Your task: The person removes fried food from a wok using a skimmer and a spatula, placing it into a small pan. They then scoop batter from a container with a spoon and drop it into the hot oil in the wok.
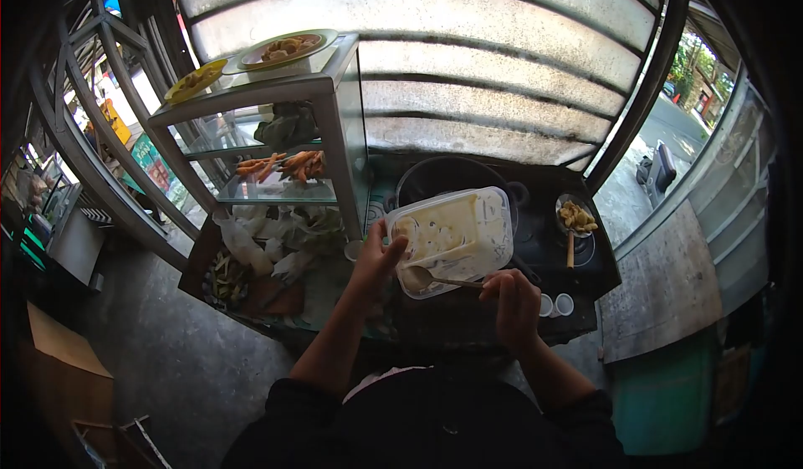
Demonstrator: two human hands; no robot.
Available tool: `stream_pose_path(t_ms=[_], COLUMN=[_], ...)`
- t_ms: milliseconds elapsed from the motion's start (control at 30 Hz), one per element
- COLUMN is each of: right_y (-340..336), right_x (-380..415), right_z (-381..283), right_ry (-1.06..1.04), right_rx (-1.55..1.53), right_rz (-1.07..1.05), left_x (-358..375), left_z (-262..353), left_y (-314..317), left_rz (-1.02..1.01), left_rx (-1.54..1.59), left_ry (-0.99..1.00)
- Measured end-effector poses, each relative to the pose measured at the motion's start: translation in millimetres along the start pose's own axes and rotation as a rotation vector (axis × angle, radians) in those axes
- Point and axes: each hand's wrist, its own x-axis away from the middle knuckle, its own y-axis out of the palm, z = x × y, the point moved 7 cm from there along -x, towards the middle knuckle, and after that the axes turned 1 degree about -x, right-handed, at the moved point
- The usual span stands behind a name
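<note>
A clear plastic container [495, 228] with pale, creamy batter [439, 228] in it is tilted toward me above the stove. My left hand [378, 256] grips its left side, thumb over the rim. In my right hand [512, 302], closed fingers pinch the handle of a spoon [418, 279]. The spoon's bowl lies at the container's near left corner, over the inside. Smears of batter coat the container's walls. Behind the container is a large dark wok [435, 173], partly hidden by it.
A glass display case [345, 92] with skewered food stands at the left, plates [288, 49] of food on top. At the right, a strainer [575, 216] holds fried pieces, and small white cups [563, 304] sit near the edge. Plastic bags [247, 239] lie below the case.
</note>
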Motion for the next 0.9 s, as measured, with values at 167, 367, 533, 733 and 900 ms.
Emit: stream_pose_path(t_ms=[167, 367, 533, 733, 900], right_y=[12.3, 6.9, -31.9, -34.0, -7.8], right_x=[-0.3, -1.7, -9.6, -27.1, -45.9], right_z=[44.5, 72.1, 93.2, 155.9, 171.6], right_ry=[0.204, 0.29, 0.183, 0.053, 0.003], right_rx=[-0.282, -0.586, -0.293, 0.055, 0.558], right_rz=[0.143, 0.374, 0.549, 0.484, 0.332], left_x=[-3.6, -1.2, 33.1, 110.9, 158.9], left_z=[-3.4, -21.0, -60.6, -89.3, -161.3], left_y=[-29.2, -84.2, -147.0, -166.6, -179.5], left_rz=[0.066, 0.102, 0.17, 0.112, 0.348], left_rx=[-0.172, -0.021, 0.497, 0.805, 0.957], left_ry=[0.041, 0.05, -0.116, -0.394, -0.595])
